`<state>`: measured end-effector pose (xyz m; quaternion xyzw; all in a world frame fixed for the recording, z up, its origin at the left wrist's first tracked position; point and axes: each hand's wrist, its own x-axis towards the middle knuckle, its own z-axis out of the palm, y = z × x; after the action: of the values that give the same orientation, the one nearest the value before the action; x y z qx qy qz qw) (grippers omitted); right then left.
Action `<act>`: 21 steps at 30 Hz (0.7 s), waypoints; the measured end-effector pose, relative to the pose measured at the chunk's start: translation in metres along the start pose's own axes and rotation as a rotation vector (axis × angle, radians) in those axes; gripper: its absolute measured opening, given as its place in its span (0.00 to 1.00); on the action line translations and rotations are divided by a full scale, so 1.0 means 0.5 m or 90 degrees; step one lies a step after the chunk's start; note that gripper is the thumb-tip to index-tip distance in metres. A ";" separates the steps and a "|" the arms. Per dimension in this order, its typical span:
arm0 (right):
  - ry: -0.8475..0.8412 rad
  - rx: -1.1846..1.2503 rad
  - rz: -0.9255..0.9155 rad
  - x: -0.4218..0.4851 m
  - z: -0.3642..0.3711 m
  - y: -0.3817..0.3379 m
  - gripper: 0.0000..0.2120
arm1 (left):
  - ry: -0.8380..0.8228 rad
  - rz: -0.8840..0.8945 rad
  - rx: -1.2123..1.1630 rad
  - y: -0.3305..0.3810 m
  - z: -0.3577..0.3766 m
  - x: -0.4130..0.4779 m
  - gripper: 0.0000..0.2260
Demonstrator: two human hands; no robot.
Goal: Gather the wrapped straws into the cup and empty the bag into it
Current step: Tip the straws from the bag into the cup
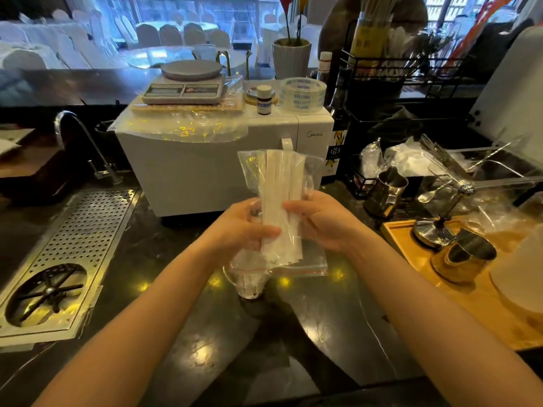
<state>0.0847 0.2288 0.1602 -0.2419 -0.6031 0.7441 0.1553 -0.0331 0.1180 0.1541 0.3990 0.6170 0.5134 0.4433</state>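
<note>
A clear zip bag (308, 259) with a red seal strip hangs mouth-down, upended above the dark counter. Inside it stands a bundle of white paper-wrapped straws (280, 201), their lower ends near the bag's mouth. My left hand (244, 227) grips the bag and straws from the left, and my right hand (323, 221) grips them from the right. Directly under the bag's mouth stands a clear glass cup (248, 284), partly hidden behind the plastic. What lies in the cup is too blurred to tell.
A white microwave (205, 171) with a scale on top stands right behind the bag. A perforated metal drain tray (76, 248) lies at the left. At the right are a metal pitcher (386, 190), a wooden tray (484, 292) with metal cups, and loose plastic wrappers.
</note>
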 end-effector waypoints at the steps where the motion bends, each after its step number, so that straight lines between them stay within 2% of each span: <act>1: 0.005 -0.014 -0.022 0.008 0.004 -0.005 0.12 | 0.005 0.019 0.020 0.005 -0.009 0.006 0.19; 4: 0.014 -0.035 -0.089 0.031 0.017 -0.016 0.12 | 0.033 0.071 0.079 0.014 -0.031 0.019 0.20; 9: -0.026 -0.077 -0.120 0.057 0.036 0.015 0.13 | 0.066 0.089 0.111 -0.020 -0.059 0.011 0.18; 16: -0.056 -0.149 -0.132 0.067 0.054 0.064 0.13 | 0.087 0.064 0.082 -0.071 -0.073 -0.003 0.22; 21: -0.054 -0.194 -0.138 0.063 0.061 0.076 0.14 | 0.095 0.076 0.065 -0.083 -0.077 -0.010 0.20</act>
<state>0.0440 0.2117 0.1224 -0.1645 -0.7371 0.6328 0.1707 -0.0700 0.0960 0.1171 0.4176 0.6489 0.5349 0.3440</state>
